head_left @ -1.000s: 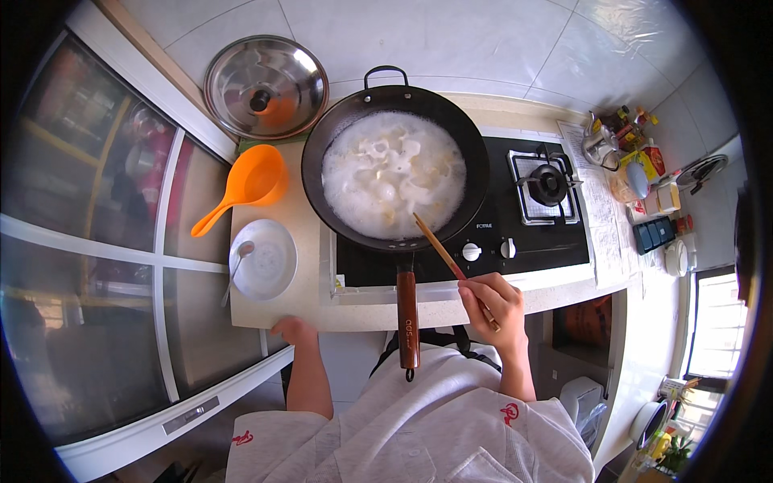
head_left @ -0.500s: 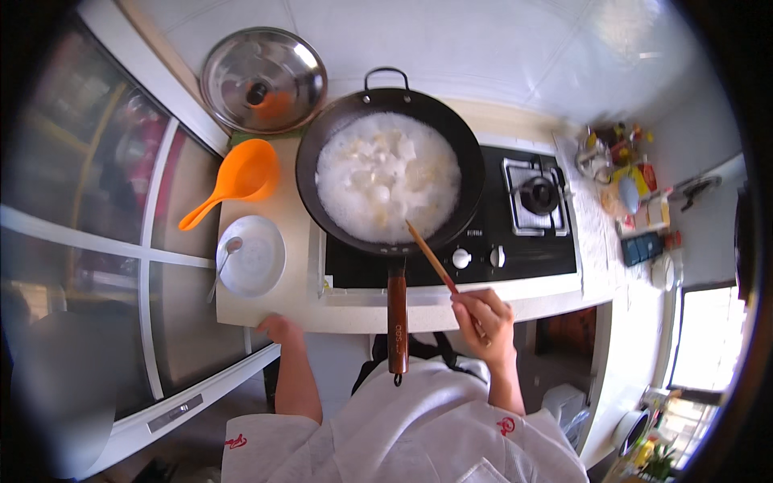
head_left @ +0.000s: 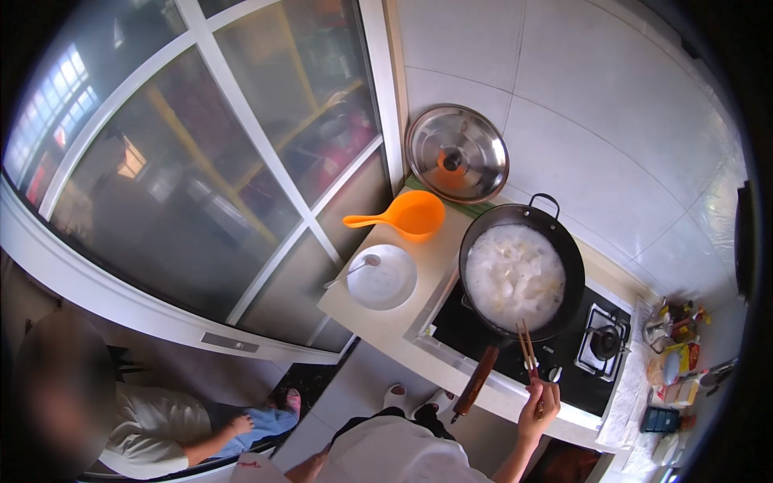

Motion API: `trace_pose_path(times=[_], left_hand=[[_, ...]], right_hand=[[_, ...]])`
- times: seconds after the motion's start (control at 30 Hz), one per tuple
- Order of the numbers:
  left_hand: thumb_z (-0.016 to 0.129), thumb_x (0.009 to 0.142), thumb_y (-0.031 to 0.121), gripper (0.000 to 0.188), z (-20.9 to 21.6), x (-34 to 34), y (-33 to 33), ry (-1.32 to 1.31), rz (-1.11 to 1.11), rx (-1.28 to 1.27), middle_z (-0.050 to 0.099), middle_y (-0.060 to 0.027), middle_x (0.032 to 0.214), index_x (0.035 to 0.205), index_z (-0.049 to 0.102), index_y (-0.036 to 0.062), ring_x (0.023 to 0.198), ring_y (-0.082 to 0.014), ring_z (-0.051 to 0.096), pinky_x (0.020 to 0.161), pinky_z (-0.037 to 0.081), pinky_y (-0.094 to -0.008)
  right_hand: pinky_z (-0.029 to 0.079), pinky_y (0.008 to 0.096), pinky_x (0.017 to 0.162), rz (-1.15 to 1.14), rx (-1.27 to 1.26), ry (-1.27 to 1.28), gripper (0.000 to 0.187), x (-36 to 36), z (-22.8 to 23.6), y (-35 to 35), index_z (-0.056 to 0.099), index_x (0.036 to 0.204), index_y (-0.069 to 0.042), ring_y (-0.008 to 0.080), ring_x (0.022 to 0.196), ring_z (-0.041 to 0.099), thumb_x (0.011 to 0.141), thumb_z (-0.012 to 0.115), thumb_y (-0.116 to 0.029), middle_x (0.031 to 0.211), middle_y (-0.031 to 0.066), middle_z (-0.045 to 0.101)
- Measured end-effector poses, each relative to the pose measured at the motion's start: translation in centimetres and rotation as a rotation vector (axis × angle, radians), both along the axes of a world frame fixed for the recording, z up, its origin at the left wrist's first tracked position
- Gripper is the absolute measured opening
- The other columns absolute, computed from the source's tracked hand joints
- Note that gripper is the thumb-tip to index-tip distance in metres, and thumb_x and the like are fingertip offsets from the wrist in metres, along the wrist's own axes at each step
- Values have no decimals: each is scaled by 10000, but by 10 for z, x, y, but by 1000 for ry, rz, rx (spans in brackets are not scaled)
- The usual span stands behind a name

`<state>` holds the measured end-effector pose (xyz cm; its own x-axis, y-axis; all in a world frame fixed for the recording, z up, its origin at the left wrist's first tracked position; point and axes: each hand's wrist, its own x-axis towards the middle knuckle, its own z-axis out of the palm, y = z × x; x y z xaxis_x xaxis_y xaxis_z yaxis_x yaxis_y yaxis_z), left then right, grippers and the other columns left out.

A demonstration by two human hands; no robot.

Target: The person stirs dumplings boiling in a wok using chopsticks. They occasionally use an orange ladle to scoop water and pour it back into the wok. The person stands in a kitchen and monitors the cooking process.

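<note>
My right hand (head_left: 541, 401) is closed on a pair of wooden chopsticks (head_left: 527, 348) with reddish upper ends. Their tips reach the near edge of a dark wok (head_left: 573, 270) on the left side of the stove. White foamy liquid with pale pieces (head_left: 515, 278) fills much of the wok. Toward me points the wok's brown wooden handle (head_left: 477, 380), which neither hand touches. Low beside my shirt, only a bit of my left arm (head_left: 310, 468) shows; its fingers are hidden.
Left of the wok are an orange ladle-shaped scoop (head_left: 419, 216) and a white plate (head_left: 385, 288) with a spoon (head_left: 371, 260). A steel lid (head_left: 475, 165) leans on the wall. A second burner (head_left: 604, 342) is at right. Someone sits (head_left: 153, 431) beyond the glass door (head_left: 310, 216).
The view has swung left, bringing the glass door and a seated person into sight. My left hand has left the counter edge. The chopsticks stay in my right hand, now spread slightly apart.
</note>
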<state>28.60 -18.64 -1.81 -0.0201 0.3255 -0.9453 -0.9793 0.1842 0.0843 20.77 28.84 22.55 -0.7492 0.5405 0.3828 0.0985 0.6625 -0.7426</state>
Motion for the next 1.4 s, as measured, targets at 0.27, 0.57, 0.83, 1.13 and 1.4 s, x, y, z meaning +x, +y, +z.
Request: trace_pose_path(times=[0.27, 0.57, 0.83, 1.13, 1.4], left_hand=[[396, 888, 672, 683, 14, 20, -39, 29, 76, 33, 574, -79, 1266, 1345, 475, 170, 1083, -248, 573, 874, 468, -494], [393, 867, 709, 760, 5, 0, -56, 66, 24, 63, 557, -84, 1307, 1385, 443, 155, 1106, -265, 579, 868, 491, -484], [396, 850, 734, 813, 15, -15, -72, 55, -6, 59, 547, -88, 1328, 1408, 423, 143, 1118, -276, 584, 861, 508, -474], [438, 848, 699, 749, 3, -16, -76, 72, -44, 30, 567, -92, 1234, 1335, 467, 130, 1060, -269, 589, 838, 502, -455], [474, 846, 667, 694, 10, -10, -95, 82, -46, -18, 585, -95, 1151, 1269, 505, 118, 1008, -262, 594, 818, 496, -438]], right_hand=[[451, 272, 589, -32, 63, 19, 195, -1, 2, -25, 638, 858, 58, 169, 655, 570, 952, 509, -55, 742, 107, 600], [461, 246, 608, -61, -27, 72, 135, 3, -24, -25, 668, 928, 51, 136, 674, 589, 924, 551, -15, 786, 100, 620], [459, 233, 617, -162, -196, 136, 205, 20, -32, -38, 661, 911, 62, 113, 673, 589, 959, 525, -84, 786, 86, 628], [465, 231, 603, -113, -152, 163, 183, 12, -34, -51, 675, 913, 40, 123, 683, 611, 950, 547, -87, 803, 88, 625], [439, 223, 626, -118, -98, 142, 212, 6, -33, -58, 659, 915, 58, 94, 684, 559, 968, 528, -100, 792, 66, 603]])
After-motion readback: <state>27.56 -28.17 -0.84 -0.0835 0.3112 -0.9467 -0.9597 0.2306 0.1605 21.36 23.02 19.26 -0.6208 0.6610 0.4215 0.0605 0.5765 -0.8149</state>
